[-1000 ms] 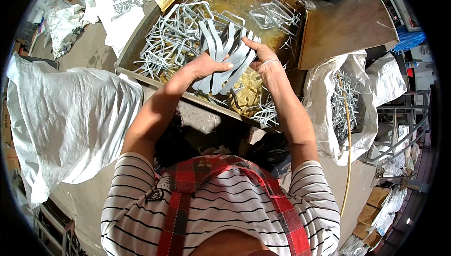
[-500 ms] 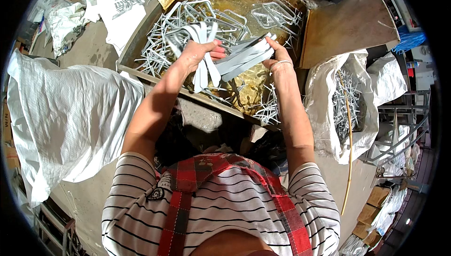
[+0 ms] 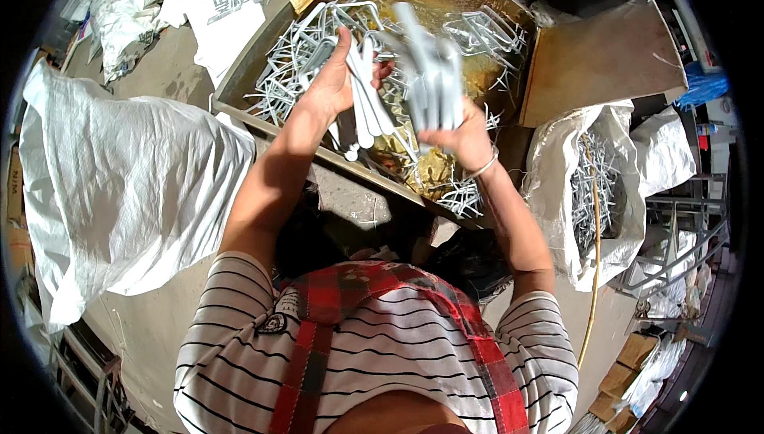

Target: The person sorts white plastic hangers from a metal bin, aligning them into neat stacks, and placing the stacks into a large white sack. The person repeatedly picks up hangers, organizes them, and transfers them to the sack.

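Above a water-filled metal trough (image 3: pixel 270 125), my left hand (image 3: pixel 330 88) is closed round a few long light-grey strips (image 3: pixel 368 96) with rounded ends. Their lower ends hang toward the trough's near edge. To the right, my right hand (image 3: pixel 465 138) grips a bundle of similar grey strips (image 3: pixel 432 76) at its lower end. That bundle stands nearly upright and is smeared by motion. Under and behind my hands lies a tangle of thin bent grey pieces (image 3: pixel 278 64). A looser group of bent grey pieces (image 3: pixel 481 30) rests in the water at the far right.
On the left, a large white woven sack (image 3: pixel 135 187) stands close to my arm. A brown board (image 3: pixel 605 60) slopes off the trough's right side. Below it, an open white sack (image 3: pixel 549 195) holds grey pieces, with a thin stick (image 3: pixel 595 251) leaning on it.
The bundle in my right hand has swung from slanting across toward my left hand to nearly upright. My right hand has dropped lower, and my left thumb now points up along its strips.
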